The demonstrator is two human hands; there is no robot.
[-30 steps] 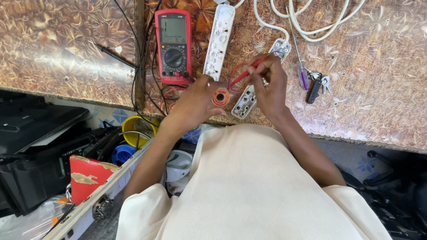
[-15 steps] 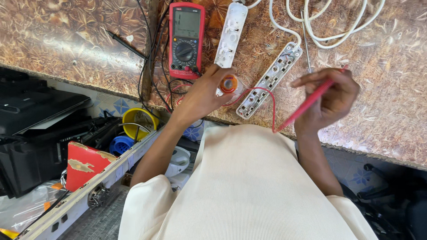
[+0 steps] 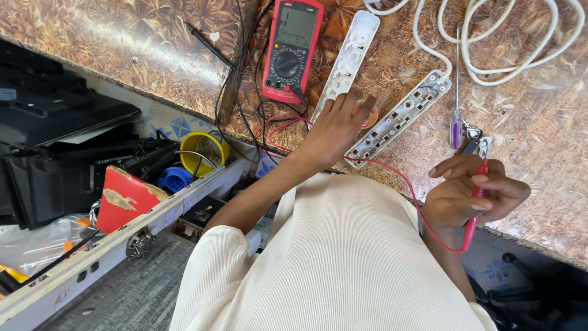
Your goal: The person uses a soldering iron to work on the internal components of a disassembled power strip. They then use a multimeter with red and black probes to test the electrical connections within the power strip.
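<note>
Two hands on the bench, meter (image 3: 289, 50) as reference. Left hand (image 3: 339, 125) sits just below the meter, fingers spread and pressed down over a small orange round thing (image 3: 370, 114), partly hidden, so I cannot tell what it is. That hand lies between the white strip cover (image 3: 347, 60) and the opened power strip (image 3: 399, 116). Right hand (image 3: 474, 190), well right of and below the meter, is clenched around the red probe (image 3: 474, 211); its red lead (image 3: 392, 175) runs back toward the meter. Purple-handled screwdriver (image 3: 456, 125) lies right of the strip, white cable (image 3: 508, 43) looped beyond it. Black probe (image 3: 208, 44) left of the meter. Below the bench edge: yellow tub (image 3: 205, 150), torn red packet (image 3: 125, 197).
</note>
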